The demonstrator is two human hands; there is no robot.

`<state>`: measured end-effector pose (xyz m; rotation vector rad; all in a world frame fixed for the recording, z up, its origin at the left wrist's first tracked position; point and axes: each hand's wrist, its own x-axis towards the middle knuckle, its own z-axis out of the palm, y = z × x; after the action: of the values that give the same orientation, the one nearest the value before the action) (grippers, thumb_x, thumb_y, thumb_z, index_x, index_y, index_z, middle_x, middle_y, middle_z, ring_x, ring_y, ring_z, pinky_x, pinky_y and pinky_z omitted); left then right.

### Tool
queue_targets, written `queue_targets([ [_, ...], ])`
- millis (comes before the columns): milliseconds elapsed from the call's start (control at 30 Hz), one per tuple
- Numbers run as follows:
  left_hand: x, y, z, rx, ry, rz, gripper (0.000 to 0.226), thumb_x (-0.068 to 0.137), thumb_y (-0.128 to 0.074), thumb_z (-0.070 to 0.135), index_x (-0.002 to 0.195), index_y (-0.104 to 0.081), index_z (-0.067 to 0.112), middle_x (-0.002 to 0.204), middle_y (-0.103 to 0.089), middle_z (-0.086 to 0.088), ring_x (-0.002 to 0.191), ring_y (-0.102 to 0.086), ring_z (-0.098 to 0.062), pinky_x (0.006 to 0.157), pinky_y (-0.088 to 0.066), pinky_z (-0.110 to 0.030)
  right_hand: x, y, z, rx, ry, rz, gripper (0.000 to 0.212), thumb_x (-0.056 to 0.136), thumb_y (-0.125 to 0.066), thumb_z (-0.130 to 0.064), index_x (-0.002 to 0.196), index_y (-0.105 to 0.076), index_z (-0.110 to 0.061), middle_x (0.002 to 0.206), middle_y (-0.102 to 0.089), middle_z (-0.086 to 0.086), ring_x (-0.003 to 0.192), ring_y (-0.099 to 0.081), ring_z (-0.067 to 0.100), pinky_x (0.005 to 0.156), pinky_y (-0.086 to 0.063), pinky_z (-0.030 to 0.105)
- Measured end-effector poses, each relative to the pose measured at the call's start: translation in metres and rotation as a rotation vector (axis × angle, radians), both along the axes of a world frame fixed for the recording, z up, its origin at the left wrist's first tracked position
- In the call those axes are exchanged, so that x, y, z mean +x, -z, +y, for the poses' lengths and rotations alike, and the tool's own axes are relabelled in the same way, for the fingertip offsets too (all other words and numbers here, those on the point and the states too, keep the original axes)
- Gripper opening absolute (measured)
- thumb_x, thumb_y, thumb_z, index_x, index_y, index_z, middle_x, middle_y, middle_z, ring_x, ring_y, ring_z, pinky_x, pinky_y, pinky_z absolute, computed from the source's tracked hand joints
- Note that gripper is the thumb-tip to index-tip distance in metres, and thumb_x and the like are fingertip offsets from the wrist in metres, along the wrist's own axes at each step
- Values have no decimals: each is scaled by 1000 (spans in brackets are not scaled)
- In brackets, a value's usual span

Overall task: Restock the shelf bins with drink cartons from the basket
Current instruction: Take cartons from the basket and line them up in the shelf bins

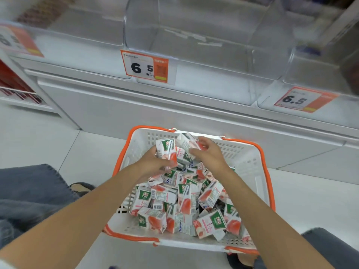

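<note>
white basket point(250, 171) with an orange rim sits on the floor point(48, 144) in front of the shelf. a loose pile of drink cartons point(184, 200) fills its middle and near half, lying at all angles. left hand point(153, 164) is over the far part of the pile, fingers wrapped round one carton point(167, 150), held roughly upright. right hand point(210, 154) is just beside it on the right, thumb and fingers gripping a second carton point(186, 141), tilted with its top leaning left. the two held cartons touch or nearly touch, can't tell which. both are above the pile and inside the basket outline. far side: clear shelf bin point(204, 45) in the centre, with a price tag point(144, 66) reading 6 5 at its front left corner. another tag point(303, 100) reading 6.5 is on the front of the bin to the right. third tag point(17, 41) at far left is blurred, unreadable. jeans knee point(29, 191) and sandal point(81, 188) are near left of the basket.
</note>
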<state>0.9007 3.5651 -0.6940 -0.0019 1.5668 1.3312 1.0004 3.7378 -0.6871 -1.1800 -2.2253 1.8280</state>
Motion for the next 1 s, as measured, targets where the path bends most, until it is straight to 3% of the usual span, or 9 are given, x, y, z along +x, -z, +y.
queue_targets([
  [133, -3, -29, 7, 237, -149, -245, 114, 61, -88, 28, 152, -20, 17, 146, -39, -28, 127, -48, -31, 95, -53, -45, 4, -34, -25, -61, -102, 118, 51, 78, -80, -22, 122, -55, -26, 112, -60, -7, 97, -61, 8, 78, -52, 25],
  [200, -5, -41, 7, 228, -151, -205, 125, 54, -90, 36, 151, -15, 15, 98, -65, -22, 92, -65, -21, 100, -50, -47, 5, -47, -32, -3, -67, 172, 48, 78, -80, -18, 121, -59, -23, 110, -58, -5, 96, -60, 8, 74, -50, 19],
  [267, -8, -50, 7, 232, -164, -192, 123, 52, -90, 35, 147, -14, 13, 71, -48, -9, 66, -55, -11, 99, -50, -48, 2, -58, -36, 108, -106, 233, 36, 81, -77, -14, 113, -65, -25, 107, -58, 0, 98, -61, 14, 81, -51, 19],
  [367, -10, -59, 6, 287, -218, -229, 112, 63, -86, 27, 148, -15, 12, 92, -43, -13, 69, -48, -12, 97, -52, -46, -6, -73, -39, 173, -166, 261, 25, 87, -71, -18, 112, -70, -19, 103, -57, -1, 97, -60, 11, 88, -49, 22],
  [467, -10, -64, 4, 325, -242, -255, 78, 80, -77, 18, 141, -32, 0, 114, -42, -21, 71, -45, -15, 90, -56, -41, -14, -82, -39, 118, -111, 298, 22, 87, -70, -20, 107, -70, -12, 112, -57, 6, 102, -63, 18, 93, -50, 32],
  [567, -11, -66, -2, 349, -210, -248, 70, 84, -71, 9, 141, -33, -4, 125, -49, -28, 96, -49, -25, 90, -56, -39, -19, -83, -40, -14, -6, 245, 46, 89, -69, -17, 130, -48, -14, 129, -51, 6, 108, -62, 24, 99, -51, 42],
  [767, -19, -69, -21, 329, 98, -46, 51, 78, -77, 9, 124, -56, 13, 114, -69, -17, 108, -67, -29, 98, -51, -43, -25, -86, -50, -48, -217, 304, 66, 85, -65, 6, 143, -42, -16, 126, -57, 3, 106, -62, 15, 67, -54, 16],
  [900, -31, -74, -36, 245, 70, 34, 69, 72, -76, -2, 128, -43, 21, 119, -66, -16, 109, -66, -31, 100, -49, -49, -36, -95, -54, -84, -303, 247, 70, 87, -69, -7, 146, -38, -28, 132, -52, 2, 121, -55, 20, 90, -52, 25],
  [1000, -44, -93, -46, 251, 128, 108, 73, 75, -75, -6, 133, -40, 22, 118, -64, -13, 103, -68, -25, 86, -57, -37, -48, -107, -58, -306, -394, 240, 78, 82, -72, -15, 148, -32, -29, 136, -55, 8, 119, -59, 22, 102, -48, 38],
])
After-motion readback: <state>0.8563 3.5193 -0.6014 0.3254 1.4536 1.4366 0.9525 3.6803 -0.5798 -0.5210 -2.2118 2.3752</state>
